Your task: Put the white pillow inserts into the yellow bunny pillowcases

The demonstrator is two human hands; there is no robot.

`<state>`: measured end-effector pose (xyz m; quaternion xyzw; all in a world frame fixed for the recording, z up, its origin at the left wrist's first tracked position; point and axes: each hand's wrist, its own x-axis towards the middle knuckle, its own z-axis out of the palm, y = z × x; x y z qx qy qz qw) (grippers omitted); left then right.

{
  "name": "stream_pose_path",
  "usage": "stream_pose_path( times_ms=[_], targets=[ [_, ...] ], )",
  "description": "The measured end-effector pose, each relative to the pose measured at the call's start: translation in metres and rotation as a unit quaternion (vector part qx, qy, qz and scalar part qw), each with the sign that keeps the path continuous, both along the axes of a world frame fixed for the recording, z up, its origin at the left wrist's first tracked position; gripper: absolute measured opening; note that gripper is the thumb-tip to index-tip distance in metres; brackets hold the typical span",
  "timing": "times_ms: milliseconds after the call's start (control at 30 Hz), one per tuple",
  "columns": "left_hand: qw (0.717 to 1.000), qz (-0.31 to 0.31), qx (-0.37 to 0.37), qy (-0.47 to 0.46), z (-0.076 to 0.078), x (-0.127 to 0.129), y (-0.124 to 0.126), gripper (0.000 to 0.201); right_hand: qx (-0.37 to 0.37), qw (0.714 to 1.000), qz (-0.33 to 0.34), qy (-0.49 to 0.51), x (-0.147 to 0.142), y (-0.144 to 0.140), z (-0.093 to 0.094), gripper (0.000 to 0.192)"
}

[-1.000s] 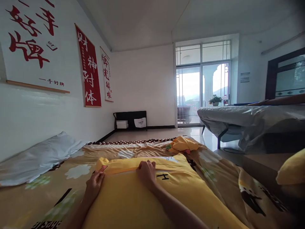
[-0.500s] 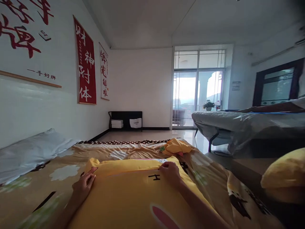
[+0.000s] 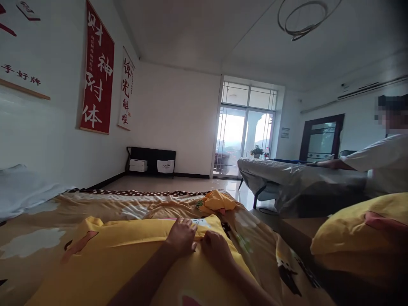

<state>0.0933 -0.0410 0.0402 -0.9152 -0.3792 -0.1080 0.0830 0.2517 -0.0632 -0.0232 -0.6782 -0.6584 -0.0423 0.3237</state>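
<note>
A yellow pillow [image 3: 127,250] with cartoon print lies in front of me on a beige flowered bedspread [image 3: 47,212]. Both my hands meet at the pillow's far right corner. My left hand [image 3: 182,236] has its fingers pinched on the far edge of the cover. My right hand [image 3: 217,250] sits just to its right, touching it, fingers curled onto the same edge. What lies under the fingertips is hidden.
A crumpled yellow cloth [image 3: 216,201] lies beyond the pillow. A second yellow pillow [image 3: 357,225] is at the right, a white pillow [image 3: 19,191] at the left wall. A person in a white shirt [image 3: 379,163] leans on a plastic-covered table [image 3: 287,178]. Balcony doors [image 3: 242,136] stand beyond.
My left hand left the pillow's left corner and moved right along the edge to join my right hand. The view swung right and up, bringing the other person into sight.
</note>
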Motion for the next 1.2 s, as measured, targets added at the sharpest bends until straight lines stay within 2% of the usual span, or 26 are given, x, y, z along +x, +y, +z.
stream_pose_path(
  times_ms=[133,233,333,467,567,667,800,900,967,1033,1200],
  targets=[
    [0.999,-0.044,-0.011,0.004,-0.022,0.012,0.024,0.025,0.017,0.999,0.016,-0.034,0.001,-0.003,-0.011,0.019],
    [0.998,-0.045,-0.015,-0.036,-0.042,0.009,0.029,0.02,0.008,0.999,0.012,-0.029,0.002,-0.003,-0.018,0.018],
    [0.998,-0.046,-0.017,-0.049,-0.051,0.01,0.029,0.018,0.004,0.999,0.014,-0.034,0.009,-0.006,-0.014,0.018],
    [0.997,-0.01,-0.043,-0.07,-0.054,0.015,0.032,0.022,-0.007,0.999,-0.025,-0.041,0.035,-0.013,-0.009,0.021],
    [0.996,0.001,-0.058,-0.07,-0.054,0.017,0.033,0.026,-0.019,0.999,-0.034,-0.022,0.055,-0.016,-0.017,0.022],
    [0.996,0.005,-0.06,-0.06,-0.051,0.017,0.029,0.028,-0.02,0.999,-0.031,-0.015,0.064,-0.017,-0.023,0.022],
    [0.997,-0.008,-0.051,-0.065,-0.05,0.015,0.024,0.026,-0.001,0.997,-0.05,-0.055,0.061,-0.019,-0.005,0.016],
    [0.996,-0.033,-0.028,-0.075,-0.054,0.014,0.022,0.024,-0.03,0.996,-0.059,-0.063,0.059,-0.025,0.014,0.011],
    [0.996,-0.048,-0.012,-0.078,-0.058,0.015,0.022,0.023,-0.043,0.996,-0.058,-0.061,0.06,-0.03,0.018,0.012],
    [0.995,-0.057,-0.004,-0.078,-0.062,0.015,0.022,0.022,-0.021,0.996,-0.052,-0.071,0.06,-0.035,0.014,0.016],
    [0.995,-0.058,-0.014,-0.083,-0.063,0.016,0.022,0.021,0.092,0.983,-0.021,-0.158,0.054,-0.043,-0.006,0.028]
  ],
)
